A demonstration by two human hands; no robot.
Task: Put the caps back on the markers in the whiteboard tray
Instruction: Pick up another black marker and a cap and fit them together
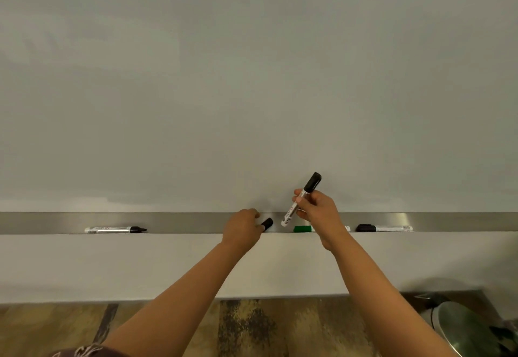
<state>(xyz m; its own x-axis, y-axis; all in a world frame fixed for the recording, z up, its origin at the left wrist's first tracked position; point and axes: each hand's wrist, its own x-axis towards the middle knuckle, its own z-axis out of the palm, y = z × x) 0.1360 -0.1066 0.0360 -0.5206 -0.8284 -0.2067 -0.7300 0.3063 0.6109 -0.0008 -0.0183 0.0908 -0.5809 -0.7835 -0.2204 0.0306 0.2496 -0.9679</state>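
Observation:
My right hand [316, 210] holds a black marker [301, 199] tilted, its black cap end pointing up and right, its white end down near the metal tray [182, 223]. My left hand [244, 226] pinches a loose black cap [267, 223] just above the tray. An uncapped black marker [115, 229] lies at the tray's left, tip pointing right. A green-capped marker [304, 228] lies partly hidden behind my right wrist. Another black marker [384, 228], cap on, lies at the right.
The blank whiteboard [252, 76] fills the upper view. Below the tray runs a white wall panel [140, 267]. A round metal bin [471, 331] stands on the patterned floor at the lower right.

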